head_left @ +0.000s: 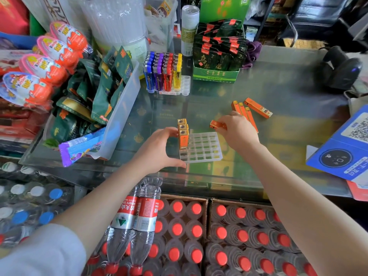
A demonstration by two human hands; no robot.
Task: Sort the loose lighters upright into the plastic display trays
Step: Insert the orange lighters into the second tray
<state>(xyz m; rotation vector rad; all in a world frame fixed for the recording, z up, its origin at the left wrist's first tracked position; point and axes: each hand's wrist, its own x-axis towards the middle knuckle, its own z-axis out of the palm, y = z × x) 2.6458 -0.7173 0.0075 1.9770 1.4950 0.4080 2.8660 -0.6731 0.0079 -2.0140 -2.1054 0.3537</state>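
Lighter [217, 124] clamped sideways in our right grip [237, 130], just above the far edge of the clear tray [205, 150]. Our left grip [159, 149] is spread, bracing the tray and touching three upright lighters [183, 134] beside it. Loose lighters [251, 112] lie beyond the right grip on the desk [278, 86]. Risk: lowering it tilted could miss the slot and topple the standing row.

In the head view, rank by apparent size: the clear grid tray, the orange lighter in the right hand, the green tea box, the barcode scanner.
1. Green tea box
2. Barcode scanner and clear grid tray: look similar; the tray is nearer the camera, so unranked.
3. Orange lighter in the right hand, partly hidden, clearly smallest.
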